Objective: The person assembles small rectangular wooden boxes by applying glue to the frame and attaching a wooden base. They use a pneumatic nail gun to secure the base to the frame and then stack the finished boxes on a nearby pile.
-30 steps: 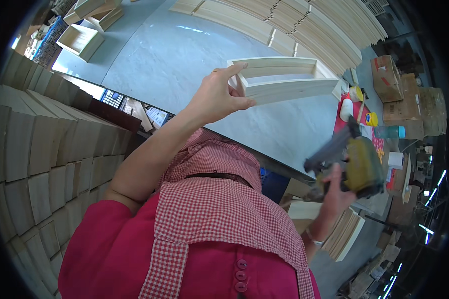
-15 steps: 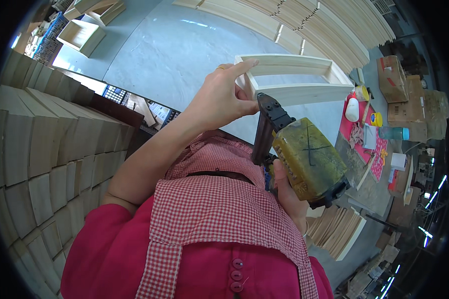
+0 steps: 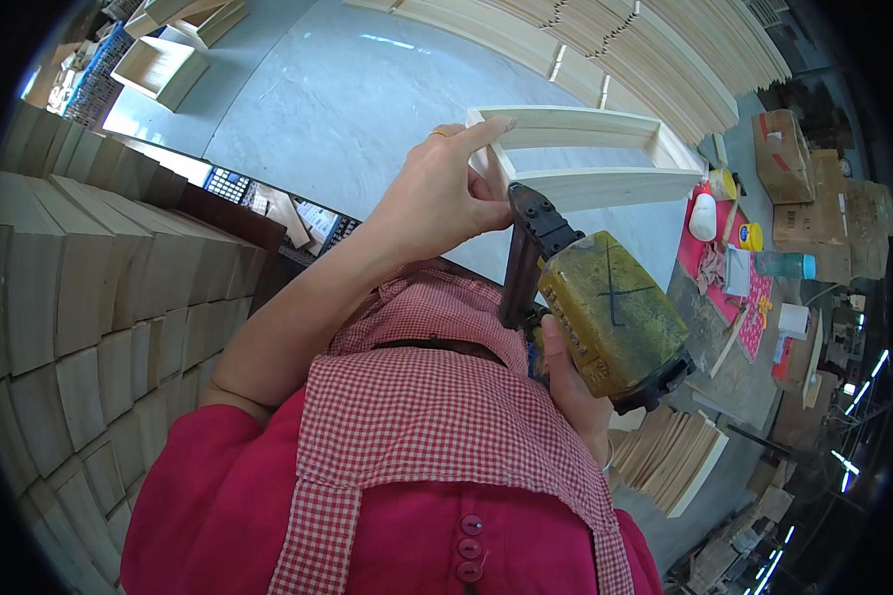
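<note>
My left hand [image 3: 445, 188] grips the near left corner of a pale rectangular wooden frame [image 3: 605, 185], index finger along its end and thumb beneath. The frame has open middle and stands over the grey table. In my right hand [image 3: 574, 392] is a worn yellow and black nail gun [image 3: 615, 312], partly hiding the fingers round its handle. The gun's black nose touches or nearly touches the frame's near left corner, just beside my left thumb; the exact contact is hard to tell.
Stacked wooden blocks [image 3: 79, 288] rise at the left. Long wooden strips [image 3: 605, 50] lie across the far side. Finished-looking wooden boxes [image 3: 161, 71] stand at the far left. Bottles, a yellow tub [image 3: 750, 236] and a red cloth [image 3: 693, 243] lie at the right, with cardboard boxes [image 3: 804, 213] beyond.
The nail gun has shifted very slightly to the left and up at the frame's corner. Both hands keep their hold.
</note>
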Demonstrator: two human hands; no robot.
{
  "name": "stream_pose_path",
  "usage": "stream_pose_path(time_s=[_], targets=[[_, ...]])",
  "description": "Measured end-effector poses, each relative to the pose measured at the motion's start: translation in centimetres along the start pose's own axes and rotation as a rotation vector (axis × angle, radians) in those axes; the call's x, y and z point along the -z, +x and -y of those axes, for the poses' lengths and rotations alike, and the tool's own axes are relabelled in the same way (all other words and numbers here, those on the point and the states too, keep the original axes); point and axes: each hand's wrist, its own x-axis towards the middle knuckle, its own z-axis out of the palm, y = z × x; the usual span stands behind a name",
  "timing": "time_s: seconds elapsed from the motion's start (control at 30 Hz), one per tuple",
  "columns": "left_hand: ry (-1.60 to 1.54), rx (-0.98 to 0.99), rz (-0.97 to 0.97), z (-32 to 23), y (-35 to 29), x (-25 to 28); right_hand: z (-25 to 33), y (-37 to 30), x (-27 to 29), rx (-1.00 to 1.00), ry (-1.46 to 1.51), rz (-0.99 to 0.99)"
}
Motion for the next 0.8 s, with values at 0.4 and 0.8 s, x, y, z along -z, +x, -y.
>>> stream_pose_path(time_s=[0.4,0.8], targets=[[-0.014,0.000,-0.012,-0.4,-0.4,0.2,-1.8,0.1,-0.5,0.264,-0.034,-0.095],[-0.008,-0.024,-0.052,0.4,-0.4,-0.2,-2.5,0.1,-0.7,0.353,-0.071,-0.080]])
